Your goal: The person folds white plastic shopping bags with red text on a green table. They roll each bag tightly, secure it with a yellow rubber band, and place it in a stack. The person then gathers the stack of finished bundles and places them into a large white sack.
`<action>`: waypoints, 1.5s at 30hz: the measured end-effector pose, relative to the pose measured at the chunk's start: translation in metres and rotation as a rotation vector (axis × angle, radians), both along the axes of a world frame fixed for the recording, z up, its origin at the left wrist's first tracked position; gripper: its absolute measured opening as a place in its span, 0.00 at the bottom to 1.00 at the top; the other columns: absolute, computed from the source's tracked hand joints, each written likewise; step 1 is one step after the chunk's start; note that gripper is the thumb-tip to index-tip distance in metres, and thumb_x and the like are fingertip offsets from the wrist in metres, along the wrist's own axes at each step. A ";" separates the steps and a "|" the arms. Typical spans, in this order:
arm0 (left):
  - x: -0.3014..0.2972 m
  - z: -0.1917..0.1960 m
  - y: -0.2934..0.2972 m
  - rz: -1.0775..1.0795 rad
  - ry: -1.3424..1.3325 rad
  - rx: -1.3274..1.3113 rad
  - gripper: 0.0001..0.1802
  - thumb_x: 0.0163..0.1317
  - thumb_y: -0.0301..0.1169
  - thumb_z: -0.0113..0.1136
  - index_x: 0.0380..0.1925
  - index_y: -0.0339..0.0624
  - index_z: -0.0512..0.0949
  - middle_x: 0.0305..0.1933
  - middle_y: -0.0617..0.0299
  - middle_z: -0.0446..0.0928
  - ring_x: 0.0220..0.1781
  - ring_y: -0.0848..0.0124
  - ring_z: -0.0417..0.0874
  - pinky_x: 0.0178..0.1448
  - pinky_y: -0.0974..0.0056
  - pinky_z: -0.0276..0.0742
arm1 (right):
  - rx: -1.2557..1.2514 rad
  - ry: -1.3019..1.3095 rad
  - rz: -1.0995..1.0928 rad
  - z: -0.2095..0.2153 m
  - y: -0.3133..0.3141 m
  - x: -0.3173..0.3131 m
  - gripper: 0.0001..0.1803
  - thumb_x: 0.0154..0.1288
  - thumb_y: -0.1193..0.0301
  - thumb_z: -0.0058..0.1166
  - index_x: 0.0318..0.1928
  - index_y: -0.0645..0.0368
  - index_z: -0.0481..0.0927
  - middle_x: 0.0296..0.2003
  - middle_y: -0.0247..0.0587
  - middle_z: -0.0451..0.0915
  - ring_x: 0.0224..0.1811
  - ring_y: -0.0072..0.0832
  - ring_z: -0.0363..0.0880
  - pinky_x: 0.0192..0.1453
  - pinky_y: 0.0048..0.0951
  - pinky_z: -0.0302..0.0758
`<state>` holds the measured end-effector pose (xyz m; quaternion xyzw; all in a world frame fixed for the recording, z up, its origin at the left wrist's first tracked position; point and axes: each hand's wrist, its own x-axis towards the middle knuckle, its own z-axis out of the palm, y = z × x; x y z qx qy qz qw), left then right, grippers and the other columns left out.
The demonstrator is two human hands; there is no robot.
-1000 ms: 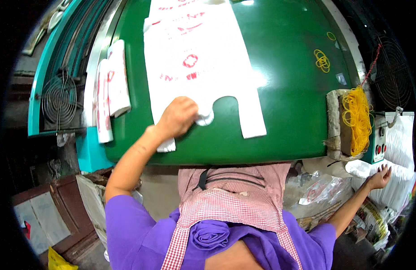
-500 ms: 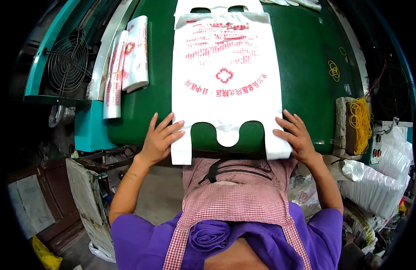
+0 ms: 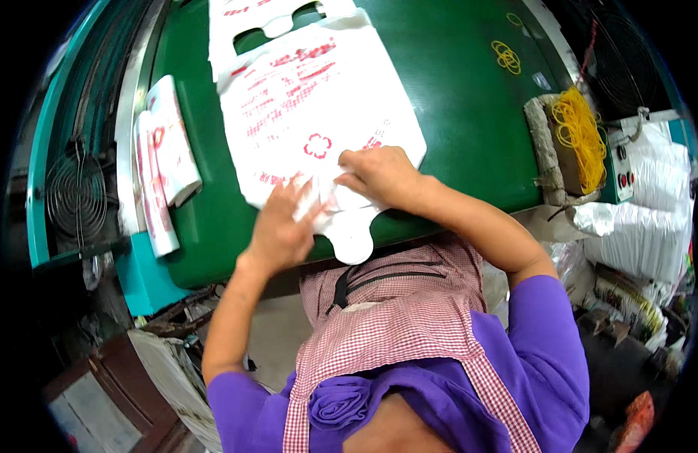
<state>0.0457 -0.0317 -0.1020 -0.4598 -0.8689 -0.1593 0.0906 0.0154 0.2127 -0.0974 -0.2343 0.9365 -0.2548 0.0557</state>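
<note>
A white plastic vest bag with red print, perhaps a stack of them, lies on the green table surface. Both handle straps are folded inward near its close end, and a rounded tab sticks out toward me. My right hand is closed, its thumb and fingers pinching the bag near the red emblem. My left hand lies against the left strap, its fingers smeared by motion. Beyond it, another white bag with handle cut-outs lies at the far edge.
Two rolled printed bag bundles lie at the left. Yellow rubber bands rest at the right, with a thick hank of bands on a block by the corner. White bags are heaped beyond. A wire fan guard stands left.
Both hands have moved inward from the bag's sides, folding the handle straps toward the middle. The right hand has closed on the bag. The whole view has tilted and shifted.
</note>
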 end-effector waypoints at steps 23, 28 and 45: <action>-0.064 0.032 0.024 0.212 -0.794 0.152 0.17 0.56 0.28 0.57 0.46 0.40 0.79 0.34 0.49 0.82 0.37 0.52 0.83 0.44 0.56 0.77 | -0.207 0.346 0.138 0.040 0.073 0.024 0.36 0.55 0.54 0.61 0.60 0.60 0.69 0.66 0.50 0.62 0.69 0.50 0.58 0.69 0.51 0.57; -0.058 0.017 0.029 0.478 -0.218 0.126 0.22 0.52 0.31 0.65 0.49 0.39 0.76 0.46 0.52 0.79 0.46 0.57 0.81 0.46 0.58 0.76 | 0.099 0.252 0.225 0.010 0.037 0.016 0.45 0.54 0.46 0.59 0.65 0.61 0.63 0.69 0.48 0.58 0.73 0.49 0.50 0.71 0.54 0.52; -0.008 0.045 0.001 -0.036 -0.486 -0.048 0.22 0.39 0.18 0.57 0.39 0.43 0.79 0.69 0.51 0.60 0.72 0.42 0.54 0.71 0.47 0.55 | -1.581 -0.902 -0.244 0.000 0.069 0.011 0.31 0.67 0.63 0.53 0.66 0.63 0.61 0.59 0.51 0.71 0.59 0.35 0.73 0.59 0.33 0.75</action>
